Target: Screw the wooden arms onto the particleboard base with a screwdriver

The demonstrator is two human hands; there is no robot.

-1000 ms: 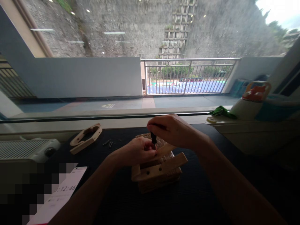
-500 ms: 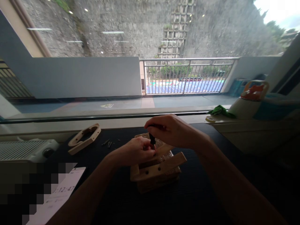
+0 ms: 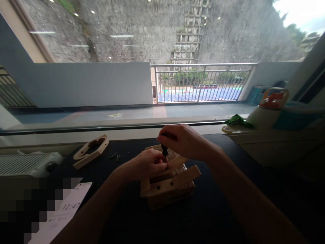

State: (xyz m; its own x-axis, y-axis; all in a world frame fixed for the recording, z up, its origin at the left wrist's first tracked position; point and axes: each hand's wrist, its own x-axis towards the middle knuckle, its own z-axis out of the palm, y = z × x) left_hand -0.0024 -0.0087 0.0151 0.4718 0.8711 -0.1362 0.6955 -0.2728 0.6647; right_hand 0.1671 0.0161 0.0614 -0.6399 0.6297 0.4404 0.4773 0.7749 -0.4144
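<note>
My right hand is wrapped round the black handle of a screwdriver, which points down at a wooden frame. Close to the tip, my left hand has its fingers bent together at the frame's far bar; what they pinch is hidden. Dark holes show in the frame's near bar. Beneath the frame lies a block in shiny clear wrapping. To the left, several screws lie loose on the dark table.
A second wooden piece with a curved inside rests at the table's far left. Beside it stands a white ribbed heater. A phone lies at lower left. On the sill are a green cloth and a tape roll.
The right hand has turned slightly on the screwdriver handle, and more of the shaft shows. The left hand and wooden frame hold nearly the same place.
</note>
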